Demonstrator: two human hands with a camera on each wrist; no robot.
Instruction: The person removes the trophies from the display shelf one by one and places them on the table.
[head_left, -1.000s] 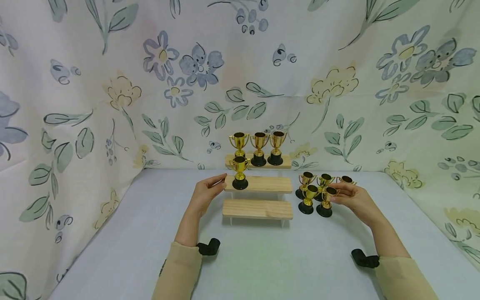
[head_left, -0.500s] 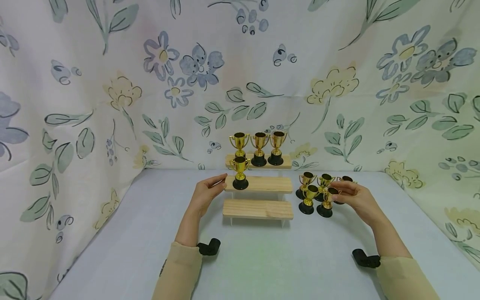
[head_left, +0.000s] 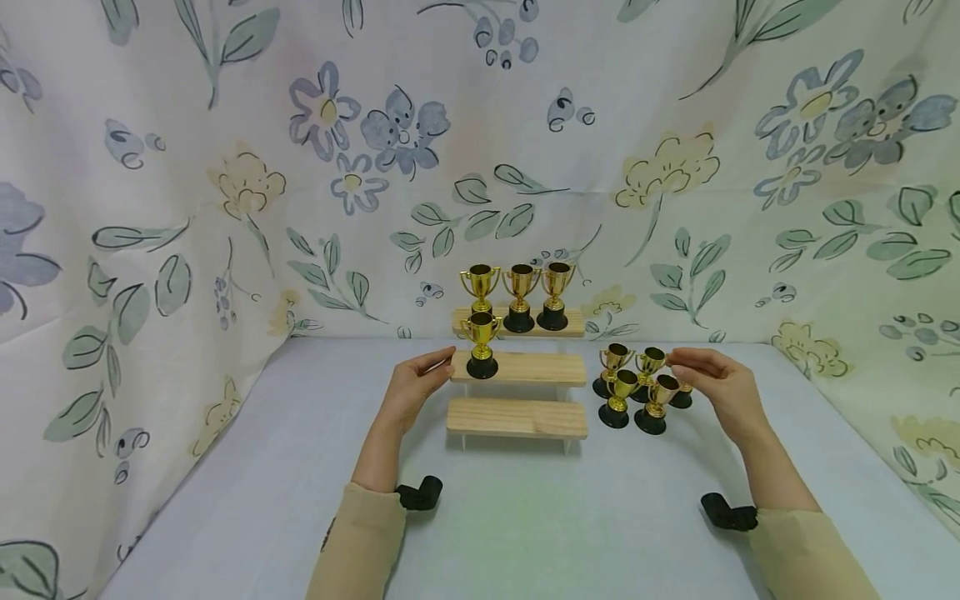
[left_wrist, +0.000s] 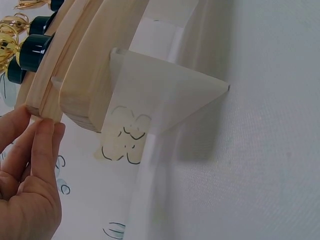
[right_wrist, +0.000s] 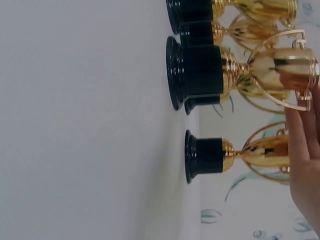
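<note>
My left hand [head_left: 420,379] pinches the left end of the middle wooden shelf [head_left: 532,368], thumb above and fingers below its corner in the left wrist view. A gold trophy [head_left: 482,337] with a black base stands on that shelf, close to the fingertips. My right hand [head_left: 716,387] is at the group of trophies on the right, its fingers extended over the back right trophy [right_wrist: 265,152], whose cup they partly hide in the head view. In front of the hand stands another trophy [head_left: 657,404], upright on the table.
Three trophies [head_left: 520,296] line the top shelf [head_left: 576,323]. The lowest shelf [head_left: 517,417] is a bare wooden board on clear supports. Several trophies [head_left: 617,398] stand close together right of the shelves. A floral cloth [head_left: 480,167] hangs behind the white table [head_left: 525,517].
My right hand has left the front right trophy and shifted back and to the right, over the trophy behind it. My left hand has stayed at the middle shelf's end.
</note>
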